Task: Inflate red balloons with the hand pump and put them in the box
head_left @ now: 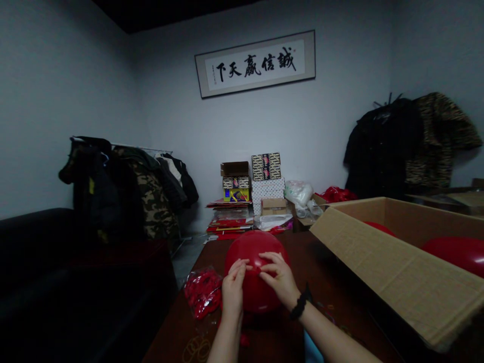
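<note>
A round, inflated red balloon (259, 297) is over the dark brown table, with its knot end facing me. My left hand (233, 286) pinches at the neck of the balloon from the left, thumb and fingers together. From the right, my right hand (280, 278) pinches the same spot, its other fingers raised; a black band is on that wrist. The small piece between my fingertips is partly hidden. Left of the balloon lies a clear bag (203, 292) of uninflated red balloons. Thin rubber bands (196, 349) are scattered near the table's front.
On the right stands an open cardboard box (393, 272) with red balloons inside. Stacked boxes (267, 194) and red paper goods are beyond the table's far end. A dark sofa (34, 282) and a clothes rack (143, 147) are at the left.
</note>
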The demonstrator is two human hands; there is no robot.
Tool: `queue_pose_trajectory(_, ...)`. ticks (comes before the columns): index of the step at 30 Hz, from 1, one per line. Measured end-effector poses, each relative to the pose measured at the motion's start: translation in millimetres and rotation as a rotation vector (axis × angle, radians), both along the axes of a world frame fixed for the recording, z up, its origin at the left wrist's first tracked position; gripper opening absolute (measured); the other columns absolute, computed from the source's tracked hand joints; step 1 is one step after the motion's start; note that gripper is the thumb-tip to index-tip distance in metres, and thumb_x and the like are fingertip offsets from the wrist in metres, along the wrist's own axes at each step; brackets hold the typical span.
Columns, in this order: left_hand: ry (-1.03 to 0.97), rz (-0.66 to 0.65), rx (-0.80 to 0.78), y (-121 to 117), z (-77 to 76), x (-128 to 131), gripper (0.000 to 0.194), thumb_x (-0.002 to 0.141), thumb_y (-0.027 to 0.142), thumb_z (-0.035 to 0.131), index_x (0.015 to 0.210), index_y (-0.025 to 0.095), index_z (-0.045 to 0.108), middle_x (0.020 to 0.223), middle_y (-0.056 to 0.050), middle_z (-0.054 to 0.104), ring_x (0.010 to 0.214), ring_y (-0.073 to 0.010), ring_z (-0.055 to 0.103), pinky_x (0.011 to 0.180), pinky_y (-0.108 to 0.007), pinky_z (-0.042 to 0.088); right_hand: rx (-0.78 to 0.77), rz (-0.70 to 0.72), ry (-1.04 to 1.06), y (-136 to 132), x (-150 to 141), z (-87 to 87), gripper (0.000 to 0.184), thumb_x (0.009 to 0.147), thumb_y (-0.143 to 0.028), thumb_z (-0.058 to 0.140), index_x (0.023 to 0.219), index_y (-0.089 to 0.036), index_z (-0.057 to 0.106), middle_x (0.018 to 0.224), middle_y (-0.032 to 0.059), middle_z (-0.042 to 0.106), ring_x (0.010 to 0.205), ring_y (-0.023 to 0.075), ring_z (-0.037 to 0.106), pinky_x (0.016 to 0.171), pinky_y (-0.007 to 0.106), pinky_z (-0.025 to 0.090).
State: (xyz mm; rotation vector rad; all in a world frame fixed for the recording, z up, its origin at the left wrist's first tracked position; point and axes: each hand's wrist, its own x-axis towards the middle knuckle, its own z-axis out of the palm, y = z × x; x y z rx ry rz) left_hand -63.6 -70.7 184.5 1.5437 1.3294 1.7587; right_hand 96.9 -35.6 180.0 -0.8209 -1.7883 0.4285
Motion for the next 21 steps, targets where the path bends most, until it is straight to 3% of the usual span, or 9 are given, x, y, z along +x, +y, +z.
queue_pose_trajectory(4,0.257,-0.017,0.041,-3.9,3.0,-0.9,0.027,0.076,0.045,0.059,0.089,0.025,0.073,0.120,-0.009,0.062,0.120,-0.0278,0.047,0.104,-0.050,0.031,-0.002,0.000,-0.034,0.6,-0.6,0.2,0.005,0.072,-0.027,0.066,0.075,-0.030,0.068,0.112,0.0018,0.063,0.109,0.0209,0.051,0.106,0.052,0.022)
queue_pose_trajectory(7,0.519,0.046,0.072,-9.0,7.4,-2.4,0.026,0.070,0.039,0.067,0.095,0.030,0.071,0.129,-0.006,0.056,0.126,-0.0300,0.039,0.106,-0.058,0.023,0.010,0.004,-0.090,-1.9,0.0,1.2,0.007,0.071,-0.024,0.066,0.074,-0.031,0.068,0.110,0.0005,0.064,0.108,0.0207,0.051,0.105,0.053,0.024)
queue_pose_trajectory(11,0.757,0.082,0.103,-15.5,14.1,-3.1,0.027,0.070,0.034,0.069,0.097,0.032,0.070,0.135,-0.004,0.051,0.129,-0.0311,0.035,0.106,-0.064,0.012,0.072,0.010,-0.188,-8.3,1.0,2.8,0.011,0.070,-0.023,0.068,0.074,-0.032,0.069,0.110,-0.0003,0.064,0.113,0.0216,0.047,0.108,0.054,0.017)
queue_pose_trajectory(15,0.864,0.077,0.096,-18.7,17.1,-5.3,0.020,0.072,0.030,0.067,0.092,0.033,0.071,0.130,-0.004,0.056,0.126,-0.0300,0.039,0.105,-0.065,0.011,0.129,0.022,-0.237,-12.5,0.7,2.4,0.013,0.072,-0.023,0.066,0.078,-0.034,0.069,0.112,-0.0003,0.062,0.116,0.0214,0.044,0.109,0.054,0.013)
queue_pose_trajectory(21,0.917,0.062,0.180,-17.5,17.2,-12.8,0.014,0.076,0.034,0.063,0.087,0.034,0.072,0.126,-0.004,0.059,0.124,-0.0307,0.042,0.104,-0.068,0.010,0.117,0.053,-0.208,-10.6,-0.1,-3.6,0.009,0.077,-0.031,0.061,0.081,-0.034,0.069,0.112,0.0011,0.063,0.114,0.0219,0.047,0.107,0.055,0.019)
